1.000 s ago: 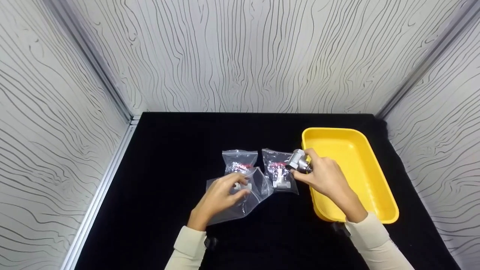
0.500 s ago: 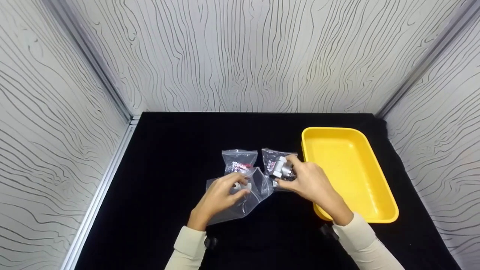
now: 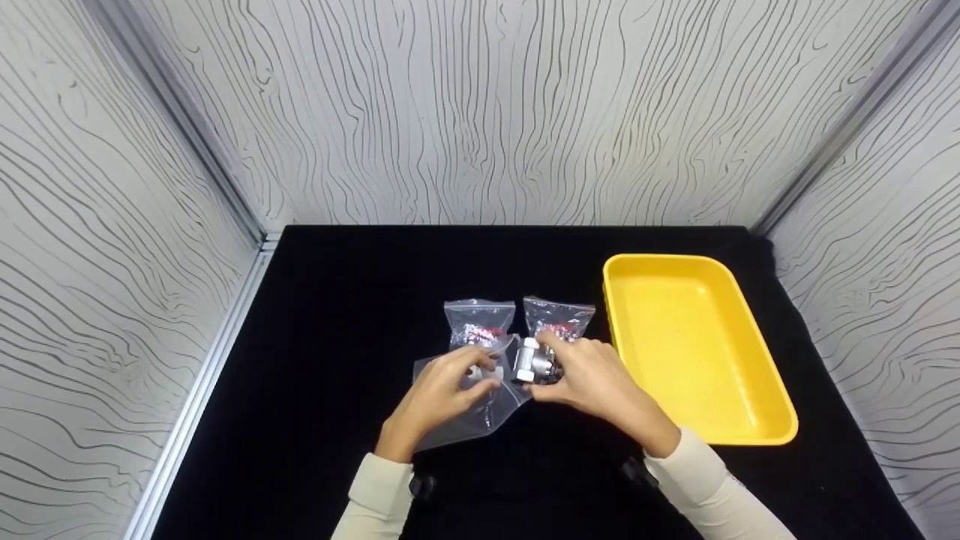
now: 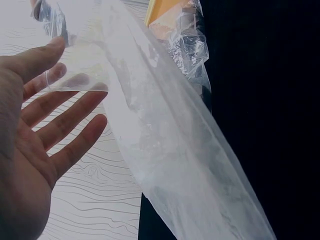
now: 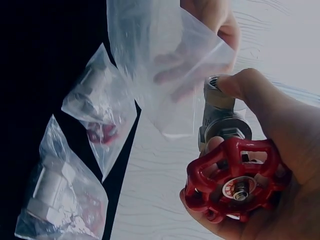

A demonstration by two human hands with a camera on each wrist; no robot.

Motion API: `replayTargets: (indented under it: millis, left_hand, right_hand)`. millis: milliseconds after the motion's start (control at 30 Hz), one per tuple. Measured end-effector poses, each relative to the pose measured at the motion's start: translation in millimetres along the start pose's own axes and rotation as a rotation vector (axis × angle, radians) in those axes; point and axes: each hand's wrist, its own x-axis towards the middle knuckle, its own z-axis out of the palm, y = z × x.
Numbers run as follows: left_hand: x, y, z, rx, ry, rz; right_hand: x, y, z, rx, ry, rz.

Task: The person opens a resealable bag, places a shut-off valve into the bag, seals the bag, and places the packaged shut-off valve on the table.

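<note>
My left hand [image 3: 442, 386] holds a clear zip bag [image 3: 465, 430] with its mouth spread toward the right. In the left wrist view, thumb and fingers lie about the plastic [image 4: 155, 130], some fingers seen through it. My right hand [image 3: 600, 379] grips a metal valve [image 3: 527, 361] close to the bag's mouth. Its red handwheel [image 5: 235, 182] sits against the palm and fingers in the right wrist view, with the thumb on the threaded end [image 5: 217, 95]. I cannot tell whether the valve touches the bag.
Behind the hands lie two zip bags, left [image 3: 480, 315] and right [image 3: 561, 313], each with a red-wheeled valve inside. A yellow tray [image 3: 697, 337] stands to the right on the black cloth [image 3: 360, 300]. Wood-patterned panels [image 3: 480, 112] enclose the back and sides.
My right hand has carried the valve left from the yellow tray's edge, across the right-hand bag, to the mouth of the held bag. The left hand has stayed put.
</note>
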Motion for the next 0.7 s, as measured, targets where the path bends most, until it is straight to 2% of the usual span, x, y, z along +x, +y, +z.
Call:
replayTargets:
  millis: [267, 500, 700]
  left_hand:
    - [-1.1, 2.2, 1.4, 0.017, -0.019, 0.004]
    - [-2.7, 2.6, 2.8, 0.033, -0.032, -0.012]
    - [-4.4, 3.8, 6.1, 0.032, -0.040, 0.011]
  right_hand:
    - [1.0, -6, 7, 0.006, -0.050, -0.037]
    - [1.2, -6, 10, 0.020, -0.106, -0.005]
    - [1.8, -3, 14, 0.024, -0.176, 0.018]
